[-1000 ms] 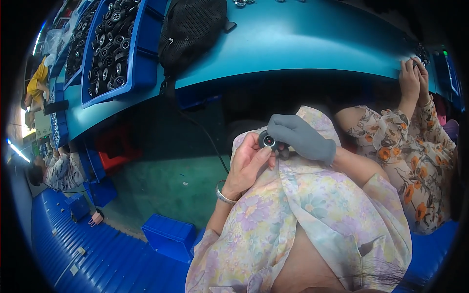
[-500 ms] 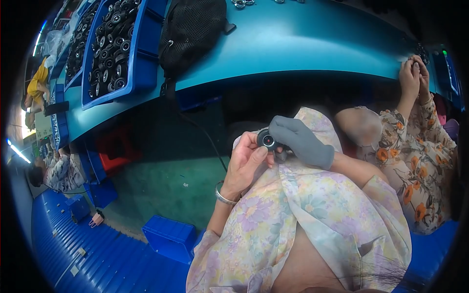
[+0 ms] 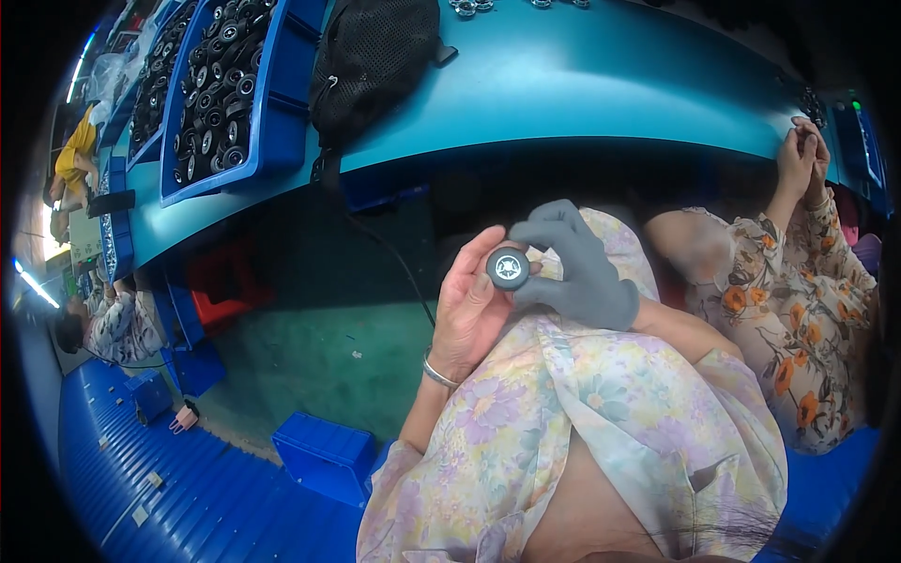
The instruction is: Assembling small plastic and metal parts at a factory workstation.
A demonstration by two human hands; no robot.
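A small black toy wheel (image 3: pixel 508 268) with a silver spoked hub is held above my lap, its hub face turned up toward me. My bare left hand (image 3: pixel 466 305) closes on its left side, with the thumb and fingers at the rim; a metal bangle circles that wrist. On the opposite side, my right hand (image 3: pixel 574 269), in a grey glove, bends its fingers and thumb around the wheel's right edge. The gloved fingers partly hide that edge. Parts of my left fingers are hidden behind the wheel.
Blue bins (image 3: pixel 251 174) full of similar black wheels stand on the teal table (image 3: pixel 563 84) at the far left. Beside them lies a black mesh bag (image 3: pixel 371 75). A co-worker's hands (image 3: pixel 805 159) work at the right. An overturned blue crate (image 3: pixel 324 455) rests on the floor.
The wheel has turned from its hollow, ringed side to its spoked hub face. My gloved fingers have lifted off its top and curled at its right side.
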